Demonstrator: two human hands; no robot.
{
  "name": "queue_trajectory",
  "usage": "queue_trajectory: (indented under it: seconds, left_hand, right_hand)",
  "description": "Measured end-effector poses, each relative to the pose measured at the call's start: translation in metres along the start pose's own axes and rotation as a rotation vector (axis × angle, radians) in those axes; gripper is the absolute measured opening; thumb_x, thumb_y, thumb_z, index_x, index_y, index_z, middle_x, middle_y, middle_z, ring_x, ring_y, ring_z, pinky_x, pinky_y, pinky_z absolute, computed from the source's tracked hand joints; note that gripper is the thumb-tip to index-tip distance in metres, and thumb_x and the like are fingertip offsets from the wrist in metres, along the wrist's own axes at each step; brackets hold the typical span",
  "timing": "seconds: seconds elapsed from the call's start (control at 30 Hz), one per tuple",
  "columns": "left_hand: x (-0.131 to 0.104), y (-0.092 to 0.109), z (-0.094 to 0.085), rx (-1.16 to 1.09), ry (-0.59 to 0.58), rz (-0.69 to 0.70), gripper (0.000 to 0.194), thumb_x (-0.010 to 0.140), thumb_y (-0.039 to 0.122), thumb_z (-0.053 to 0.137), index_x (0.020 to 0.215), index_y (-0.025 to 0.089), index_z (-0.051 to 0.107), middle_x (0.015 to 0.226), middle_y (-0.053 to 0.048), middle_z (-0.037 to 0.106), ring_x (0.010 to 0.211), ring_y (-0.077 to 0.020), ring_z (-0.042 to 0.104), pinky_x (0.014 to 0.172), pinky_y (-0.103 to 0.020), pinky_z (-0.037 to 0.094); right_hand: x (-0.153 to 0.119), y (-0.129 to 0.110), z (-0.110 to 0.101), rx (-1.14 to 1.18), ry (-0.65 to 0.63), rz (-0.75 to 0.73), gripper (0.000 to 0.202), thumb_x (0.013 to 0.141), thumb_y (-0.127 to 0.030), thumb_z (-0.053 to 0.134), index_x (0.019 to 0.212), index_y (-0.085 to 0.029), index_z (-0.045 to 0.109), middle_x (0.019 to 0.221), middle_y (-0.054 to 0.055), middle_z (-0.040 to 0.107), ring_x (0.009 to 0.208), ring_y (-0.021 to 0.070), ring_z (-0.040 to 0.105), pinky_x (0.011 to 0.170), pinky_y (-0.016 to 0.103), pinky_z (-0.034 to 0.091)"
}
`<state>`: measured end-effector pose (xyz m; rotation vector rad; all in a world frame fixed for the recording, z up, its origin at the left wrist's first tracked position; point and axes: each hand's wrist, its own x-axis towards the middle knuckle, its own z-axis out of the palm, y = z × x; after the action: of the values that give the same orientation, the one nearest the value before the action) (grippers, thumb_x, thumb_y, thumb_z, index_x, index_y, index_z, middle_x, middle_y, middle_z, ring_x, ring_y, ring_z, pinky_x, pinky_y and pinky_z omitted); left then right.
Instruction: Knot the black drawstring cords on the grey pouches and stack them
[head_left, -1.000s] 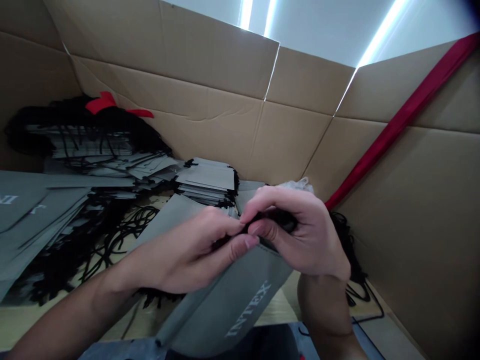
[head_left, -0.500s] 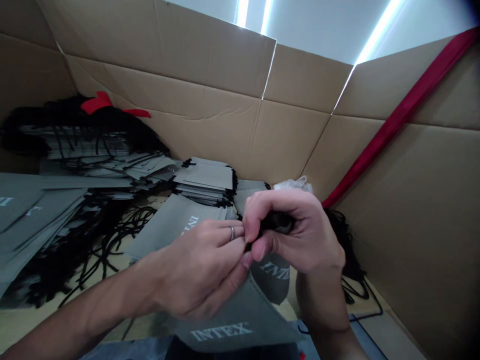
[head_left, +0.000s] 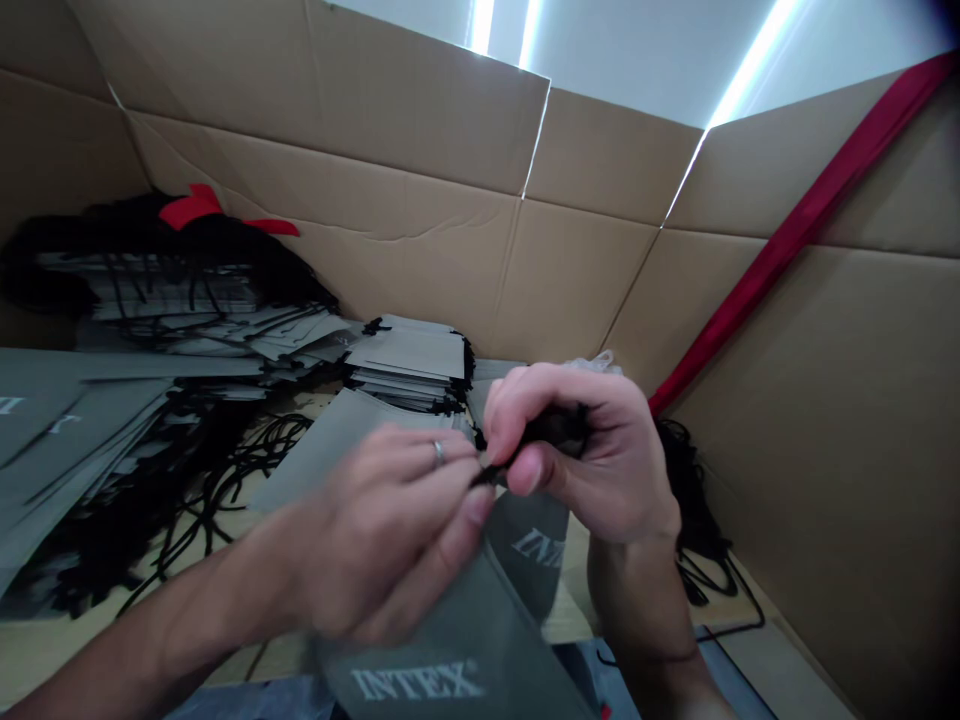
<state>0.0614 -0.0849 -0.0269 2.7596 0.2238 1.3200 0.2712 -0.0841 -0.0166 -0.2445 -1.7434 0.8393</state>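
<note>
My left hand [head_left: 405, 530], with a ring on one finger and a little blurred, pinches the top corner of a grey drawstring bag [head_left: 450, 620] printed INTEX. Right beside it, my right hand [head_left: 585, 450] is closed with thumb and forefinger on a black cord [head_left: 491, 472] that runs between the fingertips of both hands. Dark material, perhaps more of the cord, sits in the right palm, but its shape is hard to make out. Another grey INTEX bag [head_left: 538, 545] hangs below the right hand.
Stacked grey bags [head_left: 409, 355] stand at the back, with a grey bag [head_left: 315, 445] lying in front. More bags [head_left: 67, 430] and tangled black cords [head_left: 202, 490] fill the left. Black cords [head_left: 686, 490] lie at right. Cardboard walls [head_left: 420, 220] enclose the table; a dark red strip [head_left: 795, 240] crosses them.
My left hand has moved slightly left, drawing the bag with it. A short length of black cord now shows between the two hands.
</note>
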Motion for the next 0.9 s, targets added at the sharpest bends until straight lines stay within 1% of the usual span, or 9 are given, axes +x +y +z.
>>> queue_trajectory:
  seconds: [0.1, 0.17, 0.2, 0.27, 0.37, 0.53, 0.63, 0.77, 0.9]
  left_hand:
    - [0.003, -0.004, -0.008, 0.089, -0.028, -0.063, 0.029, 0.109, 0.011, 0.048, 0.083, 0.023, 0.053, 0.07, 0.001, 0.058, 0.062, -0.0178, 0.057, 0.059, -0.036, 0.04]
    - [0.004, -0.005, -0.008, 0.133, -0.03, -0.032, 0.029, 0.109, 0.011, 0.049, 0.082, 0.022, 0.053, 0.07, 0.001, 0.058, 0.061, -0.0172, 0.054, 0.057, -0.035, 0.037]
    - [0.004, -0.005, -0.007, 0.143, -0.031, -0.015, 0.028, 0.108, 0.011, 0.05, 0.083, 0.022, 0.053, 0.07, 0.001, 0.058, 0.061, -0.017, 0.053, 0.056, -0.035, 0.036]
    - [0.004, -0.005, -0.004, 0.152, -0.041, -0.021, 0.026, 0.108, 0.011, 0.05, 0.084, 0.022, 0.054, 0.071, 0.001, 0.059, 0.06, -0.0166, 0.052, 0.055, -0.035, 0.037]
    - [0.003, -0.005, -0.001, 0.158, -0.049, -0.057, 0.023, 0.108, 0.012, 0.048, 0.089, 0.02, 0.057, 0.071, 0.002, 0.059, 0.058, -0.0157, 0.051, 0.055, -0.035, 0.037]
    - [-0.001, -0.008, 0.002, 0.134, -0.011, -0.115, 0.013, 0.111, 0.011, 0.052, 0.105, 0.016, 0.062, 0.075, 0.003, 0.058, 0.06, -0.0132, 0.049, 0.055, -0.033, 0.036]
    - [-0.001, -0.01, 0.004, 0.098, -0.005, -0.078, 0.015, 0.111, 0.009, 0.05, 0.103, 0.018, 0.059, 0.077, 0.002, 0.057, 0.064, -0.0142, 0.05, 0.058, -0.033, 0.039]
    - [0.001, -0.008, 0.006, -0.034, -0.007, -0.054, 0.017, 0.109, 0.009, 0.048, 0.099, 0.021, 0.054, 0.078, 0.002, 0.057, 0.065, -0.0153, 0.053, 0.061, -0.033, 0.041]
    - [0.001, -0.006, 0.006, -0.188, 0.021, -0.064, 0.021, 0.106, 0.006, 0.051, 0.092, 0.022, 0.051, 0.075, 0.002, 0.056, 0.066, -0.0148, 0.055, 0.06, -0.031, 0.042]
  right_hand:
    - [0.0, -0.01, -0.002, -0.136, 0.063, 0.091, 0.043, 0.075, -0.038, 0.11, 0.107, -0.022, 0.086, 0.09, 0.001, 0.078, 0.07, 0.0119, 0.067, 0.062, 0.023, 0.056]
    - [0.001, -0.015, -0.002, -0.214, 0.091, 0.136, 0.055, 0.067, -0.041, 0.113, 0.112, -0.023, 0.087, 0.087, -0.001, 0.076, 0.065, 0.0106, 0.062, 0.056, 0.022, 0.053]
    - [0.001, -0.016, -0.001, -0.246, 0.094, 0.127, 0.055, 0.066, -0.043, 0.113, 0.109, -0.023, 0.088, 0.084, -0.001, 0.076, 0.064, 0.0104, 0.06, 0.055, 0.022, 0.052]
    - [0.002, -0.016, -0.001, -0.297, 0.077, 0.076, 0.043, 0.07, -0.043, 0.111, 0.098, -0.021, 0.088, 0.08, -0.001, 0.076, 0.063, 0.0111, 0.062, 0.055, 0.022, 0.053]
    - [0.003, -0.013, 0.0, -0.353, 0.066, 0.021, 0.028, 0.081, -0.04, 0.106, 0.088, -0.021, 0.087, 0.079, 0.0, 0.08, 0.068, 0.0131, 0.069, 0.064, 0.025, 0.058]
    - [0.001, -0.012, 0.0, -0.379, 0.125, 0.024, 0.024, 0.086, -0.036, 0.103, 0.095, -0.022, 0.086, 0.084, 0.0, 0.083, 0.072, 0.0134, 0.073, 0.065, 0.024, 0.058]
    - [0.0, -0.01, 0.001, -0.362, 0.137, -0.03, 0.021, 0.088, -0.032, 0.102, 0.096, -0.022, 0.085, 0.082, -0.001, 0.082, 0.069, 0.0126, 0.071, 0.065, 0.024, 0.058]
    - [0.0, -0.003, -0.001, -0.375, 0.097, -0.143, 0.019, 0.092, -0.033, 0.099, 0.095, -0.022, 0.083, 0.075, -0.003, 0.079, 0.062, 0.0113, 0.068, 0.063, 0.025, 0.057]
    - [-0.001, 0.002, -0.005, -0.388, 0.045, -0.267, 0.015, 0.094, -0.025, 0.096, 0.095, -0.021, 0.082, 0.08, -0.002, 0.08, 0.067, 0.0119, 0.072, 0.068, 0.025, 0.059]
